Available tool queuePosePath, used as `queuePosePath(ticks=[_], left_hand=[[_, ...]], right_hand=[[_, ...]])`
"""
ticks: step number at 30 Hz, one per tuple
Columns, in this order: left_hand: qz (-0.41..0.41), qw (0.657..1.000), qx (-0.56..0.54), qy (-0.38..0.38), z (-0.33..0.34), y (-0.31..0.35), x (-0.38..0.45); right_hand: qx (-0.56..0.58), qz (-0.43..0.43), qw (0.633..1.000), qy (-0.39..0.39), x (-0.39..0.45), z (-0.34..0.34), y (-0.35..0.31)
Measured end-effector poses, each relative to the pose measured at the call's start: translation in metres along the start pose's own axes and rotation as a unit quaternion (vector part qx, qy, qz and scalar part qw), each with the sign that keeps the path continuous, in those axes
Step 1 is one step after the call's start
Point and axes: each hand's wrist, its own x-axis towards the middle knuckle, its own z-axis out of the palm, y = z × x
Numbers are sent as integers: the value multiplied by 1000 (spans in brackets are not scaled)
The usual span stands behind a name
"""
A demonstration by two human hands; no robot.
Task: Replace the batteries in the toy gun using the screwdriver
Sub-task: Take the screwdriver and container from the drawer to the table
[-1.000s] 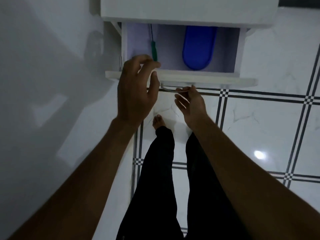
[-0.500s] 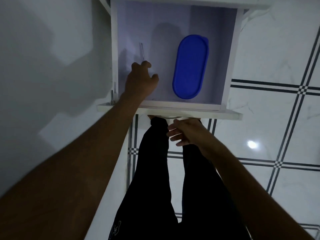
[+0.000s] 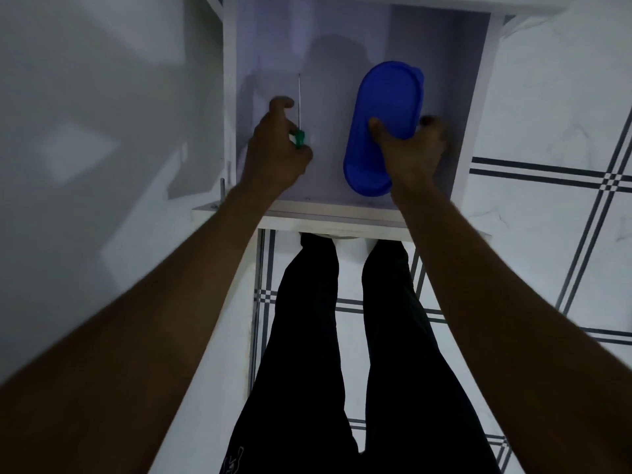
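Fetching step: both hands are in the open drawer (image 3: 473, 107). The left hand (image 3: 273, 152) curls round the green handle of the screwdriver (image 3: 299, 131), its shaft pointing away from the hand. The right hand (image 3: 410, 148) grips the blue box (image 3: 383, 107), thumb on the lid. No toy gun shows. Next, lift both straight up, clear of the drawer walls just outside each hand.

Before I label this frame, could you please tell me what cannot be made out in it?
All in the head view:
- Contents of the blue oval plastic container: hidden by its lid.
- Most of the green-handled screwdriver handle: covered by the left hand.
- Right hand fingers: hidden behind the container.
- Back of the white drawer: cut off by the top edge.
- Toy gun, batteries: not in view.
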Motion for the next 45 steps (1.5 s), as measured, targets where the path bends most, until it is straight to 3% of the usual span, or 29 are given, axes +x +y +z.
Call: queuePosePath(ticks=[2,12,17,21,25,28,33,41,45], left_hand=[[-6,1000,-25,8,-9,2,-13],[-55,990,-109,78,-63,21,-96],[-48,985,-123,108,-80,27,-117],[-57,983,-135,114,-86,28,-134],[-83,975,-161,126,-85,23,-144],[-88,975,-163,121,-76,21,-151],[-90,976,-169,105,-64,23,-154],[-87,975,-162,125,-59,32,-143],[-77,978,-152,121,-66,34,-132]], right_hand=[[38,28,998,-34,3,0,6],[75,-29,992,-99,-32,-23,-20],[97,-41,974,-201,-104,-69,-44],[46,-4,939,-340,-154,-101,-20],[-112,39,896,-428,-160,-94,28],[-142,110,890,-418,-157,-81,46],[-61,149,918,-361,-139,-66,40],[-104,138,923,-344,-104,-55,14],[-35,140,924,-355,-90,-48,-11]])
